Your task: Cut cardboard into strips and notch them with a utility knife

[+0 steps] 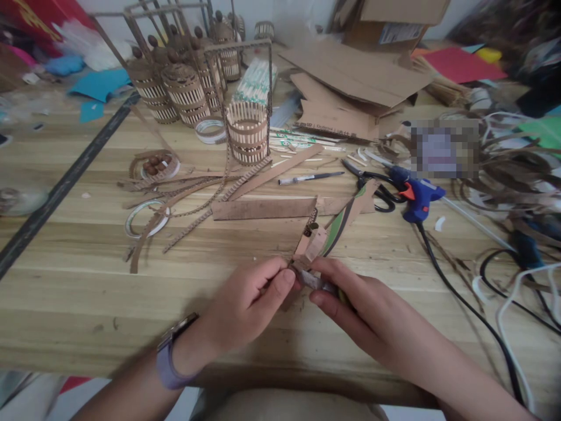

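Observation:
Near the table's front edge, my left hand (252, 301) pinches a brown cardboard strip (312, 242) between thumb and fingers. The strip sticks up and away from me, and its lower end is hidden by my fingers. My right hand (363, 304) is closed around what looks like a utility knife (313, 279), with a grey front and a bit of yellow-green at the grip. Its grey end touches the cardboard beside my left thumb. Just beyond, a cardboard piece with a green stripe (339, 225) rests over a flat brown cardboard strip (263, 209).
A blue hot glue gun (418, 196) and black-handled scissors (372, 184) lie to the right, the cord running frontward. Ahead are a pen (311, 178), a stick basket (248, 140), tape rolls (146, 219) and brown beads (156, 165). Several lidded stick baskets (186, 96) stand back left; cardboard sheets (359, 76) lie behind.

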Demonstrator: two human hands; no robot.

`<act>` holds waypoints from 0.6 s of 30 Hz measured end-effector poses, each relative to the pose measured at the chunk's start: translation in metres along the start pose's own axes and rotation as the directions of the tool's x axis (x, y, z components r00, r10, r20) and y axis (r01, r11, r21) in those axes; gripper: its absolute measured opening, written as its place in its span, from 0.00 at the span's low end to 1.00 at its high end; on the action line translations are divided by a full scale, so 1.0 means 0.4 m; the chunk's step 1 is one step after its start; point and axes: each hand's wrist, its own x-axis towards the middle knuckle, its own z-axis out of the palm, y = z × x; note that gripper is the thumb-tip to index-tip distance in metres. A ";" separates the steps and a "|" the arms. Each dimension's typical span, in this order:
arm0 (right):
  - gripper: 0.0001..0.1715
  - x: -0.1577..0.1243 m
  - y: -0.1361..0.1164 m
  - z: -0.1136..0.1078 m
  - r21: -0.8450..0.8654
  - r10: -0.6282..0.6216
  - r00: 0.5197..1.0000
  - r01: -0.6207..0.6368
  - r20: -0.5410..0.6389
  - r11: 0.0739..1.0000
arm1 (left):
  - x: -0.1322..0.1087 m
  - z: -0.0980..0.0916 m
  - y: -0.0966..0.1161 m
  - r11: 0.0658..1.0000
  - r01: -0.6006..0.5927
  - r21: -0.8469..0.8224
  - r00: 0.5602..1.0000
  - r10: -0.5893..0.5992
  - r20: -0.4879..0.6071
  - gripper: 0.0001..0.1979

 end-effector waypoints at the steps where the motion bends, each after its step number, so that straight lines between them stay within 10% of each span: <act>1: 0.14 0.000 0.001 0.000 0.037 0.004 1.000 -0.004 0.004 0.999 | -0.001 0.000 0.001 0.999 -0.014 0.033 1.000 0.014 -0.002 0.18; 8: 0.09 0.010 -0.014 -0.007 0.323 0.146 0.989 -0.148 0.031 0.935 | 0.000 0.004 0.005 0.995 -0.029 0.091 1.000 0.029 -0.006 0.19; 18: 0.16 0.022 -0.028 -0.002 0.746 0.232 0.956 -0.288 0.182 0.600 | -0.004 0.004 -0.001 0.998 -0.038 0.054 0.998 0.040 -0.040 0.18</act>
